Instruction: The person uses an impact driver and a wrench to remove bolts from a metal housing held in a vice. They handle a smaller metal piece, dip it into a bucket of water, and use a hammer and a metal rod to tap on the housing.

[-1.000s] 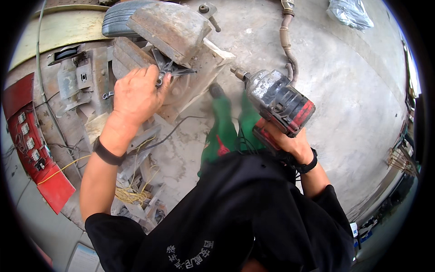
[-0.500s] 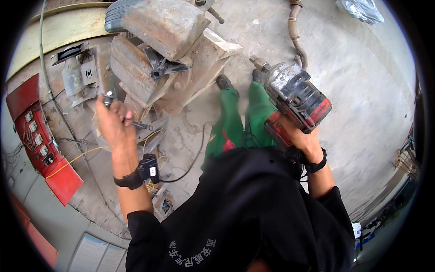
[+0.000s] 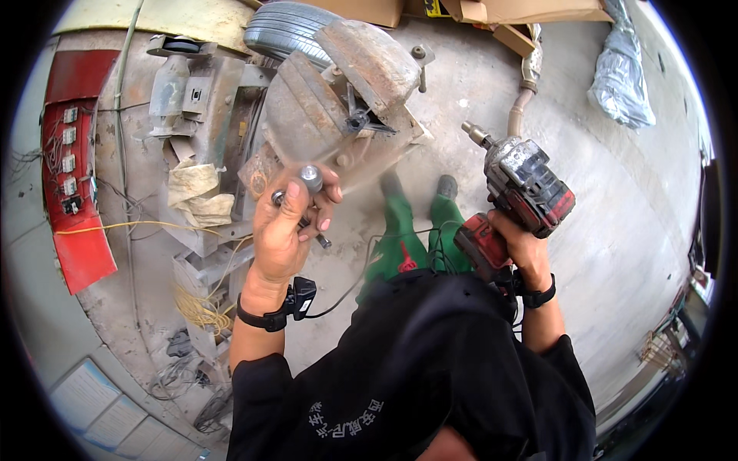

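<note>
My left hand (image 3: 280, 234) is closed on metal tools in front of the rusty metal assembly. A round silver socket (image 3: 310, 178) rises between its thumb and fingers. Beside it the end of a wrench (image 3: 324, 242) pokes out below the fingers; most of that tool is hidden in the palm. On the other side, my right hand (image 3: 523, 246) grips the handle of a red and black cordless impact wrench (image 3: 530, 180). Its silver nose (image 3: 475, 134) points away from me, up and to the left, touching nothing.
Ahead stands the rusty metal assembly (image 3: 304, 107), with a tyre (image 3: 288, 31) behind it. To the left are a red switch panel (image 3: 83, 253) and a coiled yellow cable (image 3: 201, 309). A metal pipe (image 3: 520, 107) and grey plastic wrapping (image 3: 621, 84) lie farther off.
My left hand has come rightward and inward, and the socket's round face now shows in it. The view has shifted, bringing cardboard boxes into sight. My right hand still grips the impact wrench.
</note>
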`<state>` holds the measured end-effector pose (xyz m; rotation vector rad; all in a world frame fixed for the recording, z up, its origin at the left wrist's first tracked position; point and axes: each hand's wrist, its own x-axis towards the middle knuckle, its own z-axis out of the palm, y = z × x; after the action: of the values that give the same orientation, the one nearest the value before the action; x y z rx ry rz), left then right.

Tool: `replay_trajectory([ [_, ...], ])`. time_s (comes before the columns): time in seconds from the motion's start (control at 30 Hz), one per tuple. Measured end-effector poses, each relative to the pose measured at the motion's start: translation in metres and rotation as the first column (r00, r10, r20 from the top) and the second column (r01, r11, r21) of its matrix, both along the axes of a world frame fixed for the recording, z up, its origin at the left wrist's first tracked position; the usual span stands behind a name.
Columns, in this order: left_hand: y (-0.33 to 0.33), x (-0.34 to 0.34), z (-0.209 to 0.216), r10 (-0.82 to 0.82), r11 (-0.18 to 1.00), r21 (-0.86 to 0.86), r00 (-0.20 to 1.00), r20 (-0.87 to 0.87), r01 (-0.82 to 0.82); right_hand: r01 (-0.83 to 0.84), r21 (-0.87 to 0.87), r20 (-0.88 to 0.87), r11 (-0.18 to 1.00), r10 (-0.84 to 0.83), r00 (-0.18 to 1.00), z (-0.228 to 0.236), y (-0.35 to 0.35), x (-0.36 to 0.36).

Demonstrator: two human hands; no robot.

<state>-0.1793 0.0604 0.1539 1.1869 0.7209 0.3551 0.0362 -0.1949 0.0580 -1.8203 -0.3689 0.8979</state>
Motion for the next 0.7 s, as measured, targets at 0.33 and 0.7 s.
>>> replay_trajectory([
  [0.33, -0.009, -0.082, -0.037, 0.244, 0.920, -0.319, 0.970, 0.017, -0.226, -0.117, -0.008, 0.053, 0.993, 0.117, 0.992, 0.024, 0.029, -0.008],
  [0.7, -0.015, -0.166, -0.095, 0.503, 0.753, -0.463, 0.863, -0.052, -0.467, -0.452, 0.078, -0.162, 0.889, 0.459, 0.874, 0.027, 0.104, -0.045],
])
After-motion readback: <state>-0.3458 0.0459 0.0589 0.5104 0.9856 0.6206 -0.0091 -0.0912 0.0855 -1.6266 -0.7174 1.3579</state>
